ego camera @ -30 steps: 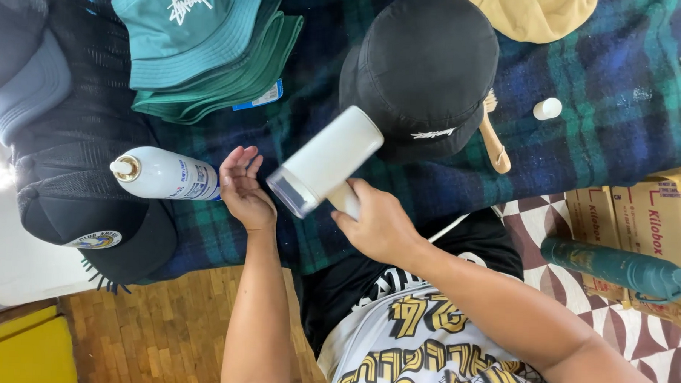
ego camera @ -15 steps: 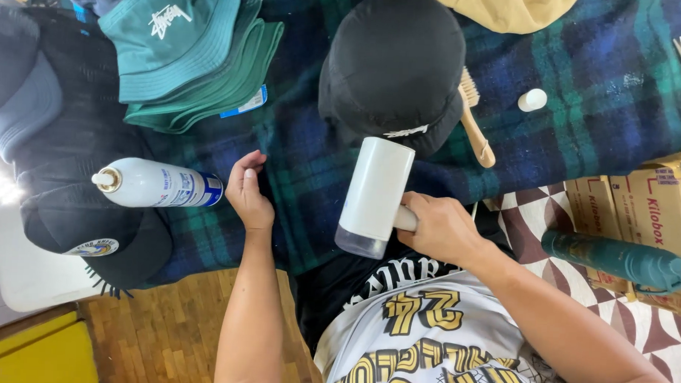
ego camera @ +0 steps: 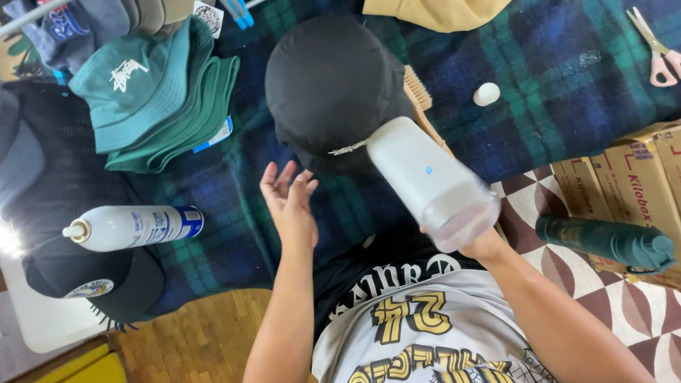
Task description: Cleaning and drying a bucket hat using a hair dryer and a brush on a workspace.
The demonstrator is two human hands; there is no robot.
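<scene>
Resting in right grip (ego camera: 480, 242), white lint roller (ego camera: 430, 179), beside black cap (ego camera: 329, 85).

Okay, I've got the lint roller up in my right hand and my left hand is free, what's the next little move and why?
Probably lay the left hand on the black cap's near edge to steady it. That hand hovers open just short of the cap, touching nothing, while the right hand holds the white lint roller tilted over the brim, seemingly not yet pressed down.

Brown cardboard boxes (ego camera: 642, 187) at blanket's right edge; white round tag (ego camera: 208, 17) top edge; blue-white tag (ego camera: 213, 136) under green hats.
</scene>
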